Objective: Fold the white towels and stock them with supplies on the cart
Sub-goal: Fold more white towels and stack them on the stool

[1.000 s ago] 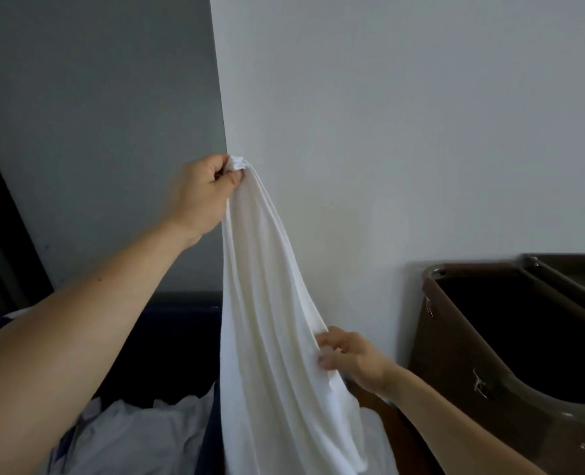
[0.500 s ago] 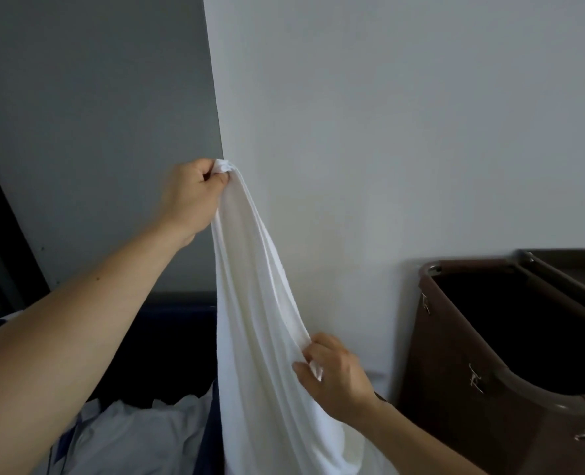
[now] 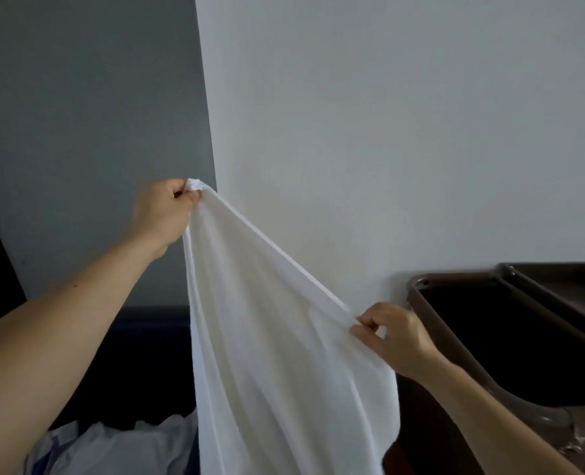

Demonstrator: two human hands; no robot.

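Observation:
A white towel (image 3: 270, 354) hangs in the air in front of the wall. My left hand (image 3: 162, 214) grips its top corner, raised at the left. My right hand (image 3: 392, 334) pinches the towel's right edge lower down and holds it out to the right, so the upper edge runs taut between both hands. The towel's lower part drops out of view at the bottom.
A brown cart bin (image 3: 489, 337) with a dark inside stands at the right against the white wall (image 3: 387, 132). A dark blue bin (image 3: 140, 354) holding crumpled white linen (image 3: 119, 443) sits at the lower left.
My right hand has slid along the towel's edge and pulled it out to the right, spreading the cloth. My left hand has kept its grip on the top corner.

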